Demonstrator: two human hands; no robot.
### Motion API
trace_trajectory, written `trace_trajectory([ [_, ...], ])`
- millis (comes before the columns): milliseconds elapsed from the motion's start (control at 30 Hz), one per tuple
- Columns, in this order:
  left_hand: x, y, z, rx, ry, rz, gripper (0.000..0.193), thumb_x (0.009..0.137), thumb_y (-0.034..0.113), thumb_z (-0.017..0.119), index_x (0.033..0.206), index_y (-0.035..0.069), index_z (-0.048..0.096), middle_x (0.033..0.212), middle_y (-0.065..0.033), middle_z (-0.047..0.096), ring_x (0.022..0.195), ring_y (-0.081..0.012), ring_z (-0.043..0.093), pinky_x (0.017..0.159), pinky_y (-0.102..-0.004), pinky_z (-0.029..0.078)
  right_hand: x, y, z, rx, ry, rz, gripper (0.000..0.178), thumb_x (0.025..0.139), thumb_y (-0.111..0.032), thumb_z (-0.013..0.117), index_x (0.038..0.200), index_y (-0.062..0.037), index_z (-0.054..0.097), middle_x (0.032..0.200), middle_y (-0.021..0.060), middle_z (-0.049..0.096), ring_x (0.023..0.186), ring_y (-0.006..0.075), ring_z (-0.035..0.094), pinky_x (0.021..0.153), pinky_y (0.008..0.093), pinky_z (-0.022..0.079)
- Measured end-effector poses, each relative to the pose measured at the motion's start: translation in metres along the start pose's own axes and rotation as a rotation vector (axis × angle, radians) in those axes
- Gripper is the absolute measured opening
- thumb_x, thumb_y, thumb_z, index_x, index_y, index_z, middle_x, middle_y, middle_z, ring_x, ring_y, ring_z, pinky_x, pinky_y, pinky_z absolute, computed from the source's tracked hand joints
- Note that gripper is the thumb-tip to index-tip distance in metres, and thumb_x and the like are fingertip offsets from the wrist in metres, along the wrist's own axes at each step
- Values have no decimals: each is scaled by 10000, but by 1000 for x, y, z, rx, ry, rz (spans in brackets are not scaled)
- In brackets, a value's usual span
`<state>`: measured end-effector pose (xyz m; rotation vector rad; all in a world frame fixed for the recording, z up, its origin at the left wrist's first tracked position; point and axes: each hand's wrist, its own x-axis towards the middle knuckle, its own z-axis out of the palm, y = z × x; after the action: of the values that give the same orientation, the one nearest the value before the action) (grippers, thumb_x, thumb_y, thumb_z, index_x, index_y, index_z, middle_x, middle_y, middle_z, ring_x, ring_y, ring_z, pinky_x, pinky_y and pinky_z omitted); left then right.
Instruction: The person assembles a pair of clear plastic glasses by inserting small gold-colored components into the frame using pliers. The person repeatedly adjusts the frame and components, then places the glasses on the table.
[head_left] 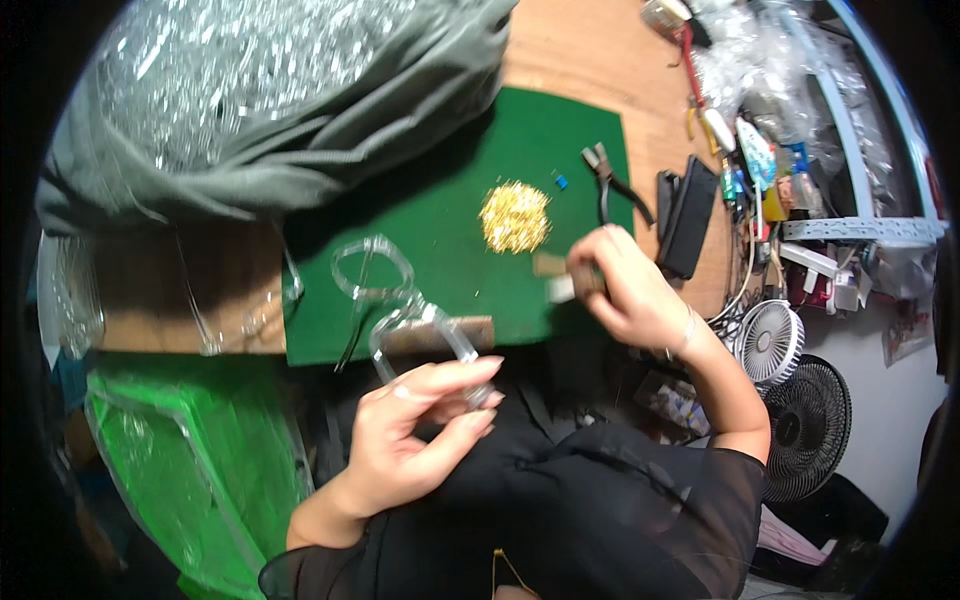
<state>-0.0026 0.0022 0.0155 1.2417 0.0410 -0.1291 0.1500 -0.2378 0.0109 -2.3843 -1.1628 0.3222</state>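
Over the near edge of the green felt mat [440,230] that covers part of the brown wooden worktop [570,50], the left hand [420,425] pinches a clear, flat plastic piece with a rounded rectangular loop [425,335], thumb and fingertips closed on its lower end so that it stands up off the mat, close to the person's chest. A second clear plastic loop piece [372,272] lies on the felt just beyond it, touching or nearly touching it; which, I cannot tell. The right hand [625,290] is curled over the mat's right edge, fingers closed on a small brownish block [582,280] with a pale bit beside it; what that block is cannot be made out. By the look of it, the step in hand is fitting small hardware to the clear piece, and the next move would call for one item taken from the loose heap of small gold-coloured metal parts [515,216] in the middle of the felt, then a steady, fine pinch to bring it to the loop. The left forearm rises from the lower edge with the wrist bent back and palm turned up; the right arm, in a sheer black sleeve, bends sharply at the elbow and reaches inward. Black-handled pliers [612,178] lie at the mat's far right corner, and a grey bag full of clear plastic pieces [270,90] sits at the far left.
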Motion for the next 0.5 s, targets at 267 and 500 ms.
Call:
trace_trajectory([
  [267,-2,2,10,5,46,153,374,793,-116,595,1160,-57,553,921,-119,639,739,-120,647,639,-209,539,101,176,-11,-509,421,833,399,789,-274,616,1096,-35,532,1048,248,550,1034,402,511,911,499,384],
  [500,3,-2,17,-79,101,169,469,804,-124,568,1258,-51,473,1048,-166,626,882,-154,635,788,-267,533,73,202,1,-586,662,603,478,789,-363,643,1141,-60,530,1081,220,528,1047,389,474,924,479,364],
])
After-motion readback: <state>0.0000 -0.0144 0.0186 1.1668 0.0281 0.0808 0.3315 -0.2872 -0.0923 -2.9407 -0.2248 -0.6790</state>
